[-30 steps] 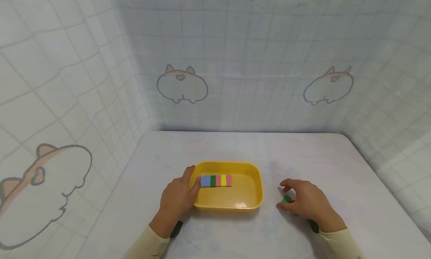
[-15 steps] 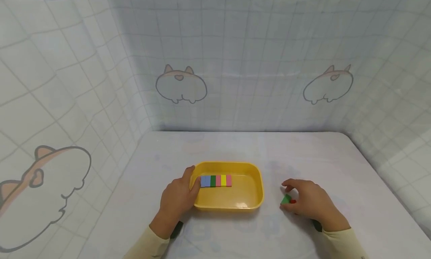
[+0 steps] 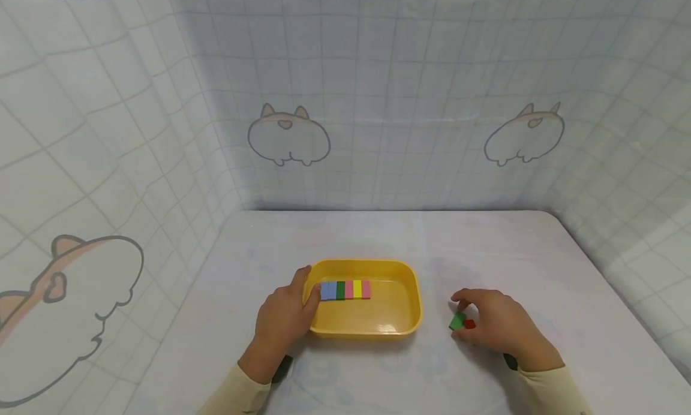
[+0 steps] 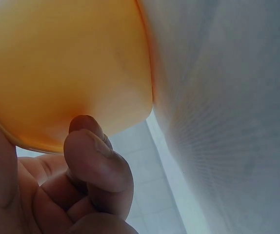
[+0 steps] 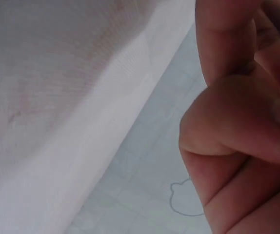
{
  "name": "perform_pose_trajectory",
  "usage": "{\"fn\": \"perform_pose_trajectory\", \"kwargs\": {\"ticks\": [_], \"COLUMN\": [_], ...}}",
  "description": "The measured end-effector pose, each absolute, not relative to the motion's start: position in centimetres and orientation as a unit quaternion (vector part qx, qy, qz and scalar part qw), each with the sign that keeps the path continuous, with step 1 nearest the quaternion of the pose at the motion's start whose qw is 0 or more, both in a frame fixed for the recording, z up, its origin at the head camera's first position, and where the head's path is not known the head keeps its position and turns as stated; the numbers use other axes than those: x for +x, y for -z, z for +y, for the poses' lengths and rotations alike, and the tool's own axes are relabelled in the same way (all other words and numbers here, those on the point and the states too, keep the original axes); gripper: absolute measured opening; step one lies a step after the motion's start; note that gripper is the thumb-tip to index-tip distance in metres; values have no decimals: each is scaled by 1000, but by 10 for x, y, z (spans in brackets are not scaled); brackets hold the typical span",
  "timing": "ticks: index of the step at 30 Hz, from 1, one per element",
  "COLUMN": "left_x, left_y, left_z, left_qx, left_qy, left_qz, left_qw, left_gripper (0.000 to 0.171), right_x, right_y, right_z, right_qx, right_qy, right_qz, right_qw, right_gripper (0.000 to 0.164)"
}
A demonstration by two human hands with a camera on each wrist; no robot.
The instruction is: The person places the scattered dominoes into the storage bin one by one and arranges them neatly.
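Observation:
My left hand grips the left end of a yellow plastic tray, its thumb over the rim. In the left wrist view, curled fingers touch the tray's outer wall. Inside the tray, a row of small coloured blocks lies side by side: blue, green, pink and yellow. My right hand is low over the table with thumb and index finger apart. Beside its thumb are a small green block and a red block. The right wrist view shows only bent fingers, no block.
A white cloth covers the table. Grid-patterned curtains with cartoon animal drawings stand at the back and on both sides. A dark wrist device shows under the left wrist, another dark device under the right.
My right hand has shifted slightly right, its thumb drawing back so more of the green and red blocks shows. The left hand and tray have stayed in place.

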State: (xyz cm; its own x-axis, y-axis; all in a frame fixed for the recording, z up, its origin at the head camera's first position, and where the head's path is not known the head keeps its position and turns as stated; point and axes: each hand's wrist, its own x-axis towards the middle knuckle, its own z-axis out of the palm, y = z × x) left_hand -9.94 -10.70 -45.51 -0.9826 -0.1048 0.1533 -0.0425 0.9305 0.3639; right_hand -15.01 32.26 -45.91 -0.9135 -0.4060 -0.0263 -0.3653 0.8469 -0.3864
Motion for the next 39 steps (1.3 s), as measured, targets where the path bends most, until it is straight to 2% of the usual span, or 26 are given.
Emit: {"fn": "perform_pose_trajectory", "kwargs": {"ticks": [7, 39], "left_x": [-95, -91], "left_y": [460, 457], "left_z": [-107, -106], "left_qx": [44, 36], "left_qy": [188, 187], "left_qz": [-979, -978], "left_qw": [69, 85], "left_gripper": [56, 57], "right_x": [-147, -145], "right_y": [462, 459], "right_z": [324, 328], "right_qx": [-189, -182], "right_qy": [187, 221], "right_qz": [961, 955], "right_qw": [71, 77], "right_gripper": [53, 50]}}
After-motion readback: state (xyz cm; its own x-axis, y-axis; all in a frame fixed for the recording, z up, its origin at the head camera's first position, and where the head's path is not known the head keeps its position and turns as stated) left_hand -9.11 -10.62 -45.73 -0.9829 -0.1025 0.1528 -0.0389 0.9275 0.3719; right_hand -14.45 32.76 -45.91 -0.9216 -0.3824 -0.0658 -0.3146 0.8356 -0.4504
